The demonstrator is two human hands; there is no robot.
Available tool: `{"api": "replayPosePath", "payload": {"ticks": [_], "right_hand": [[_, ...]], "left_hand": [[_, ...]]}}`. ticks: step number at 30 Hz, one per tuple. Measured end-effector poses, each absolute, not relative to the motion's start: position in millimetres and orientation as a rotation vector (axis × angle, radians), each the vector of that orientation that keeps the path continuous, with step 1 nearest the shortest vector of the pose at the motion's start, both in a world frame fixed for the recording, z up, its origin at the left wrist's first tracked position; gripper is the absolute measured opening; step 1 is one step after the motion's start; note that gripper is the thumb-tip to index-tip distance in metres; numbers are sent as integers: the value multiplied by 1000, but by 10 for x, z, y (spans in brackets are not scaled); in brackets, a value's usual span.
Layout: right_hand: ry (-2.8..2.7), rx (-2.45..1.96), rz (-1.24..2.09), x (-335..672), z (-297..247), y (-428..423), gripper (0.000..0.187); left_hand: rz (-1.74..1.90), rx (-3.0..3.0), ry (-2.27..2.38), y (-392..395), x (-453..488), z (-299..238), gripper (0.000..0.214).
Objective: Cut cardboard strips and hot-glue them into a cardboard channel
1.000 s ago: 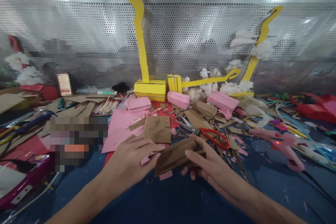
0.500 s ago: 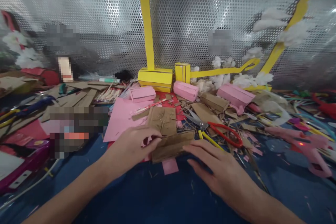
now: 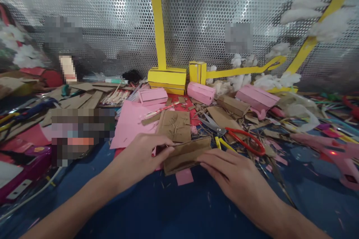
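Head-worn view | facing forward, down | fingers (image 3: 217, 157) near | blue tabletop (image 3: 168, 209) below | perforated metal screen (image 3: 190, 18) beyond

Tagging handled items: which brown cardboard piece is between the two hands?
The folded piece, between left hand and right hand; the other cardboard lies farther back or aside.

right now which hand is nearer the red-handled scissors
Right: the right hand is on the near side of the red-handled scissors; the left hand is farther, to their left.
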State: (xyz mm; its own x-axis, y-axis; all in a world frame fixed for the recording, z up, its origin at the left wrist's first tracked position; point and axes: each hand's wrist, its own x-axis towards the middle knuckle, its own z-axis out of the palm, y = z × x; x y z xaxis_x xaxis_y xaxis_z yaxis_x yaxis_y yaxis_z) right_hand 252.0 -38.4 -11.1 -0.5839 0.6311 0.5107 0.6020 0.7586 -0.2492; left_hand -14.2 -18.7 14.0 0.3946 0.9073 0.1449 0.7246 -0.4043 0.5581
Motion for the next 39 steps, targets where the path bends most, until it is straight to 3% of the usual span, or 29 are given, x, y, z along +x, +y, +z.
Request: {"api": "replayPosePath", "payload": {"ticks": [31, 39], "right_hand": [[-2429, -918, -46, 2568, -167, -442, 23], [-2328, -1008, 170, 2800, 98, -522, 19]], "left_hand": [[611, 2225, 1421, -249, -78, 123, 22], [716, 2253, 1475, -194, -138, 192, 38]]}}
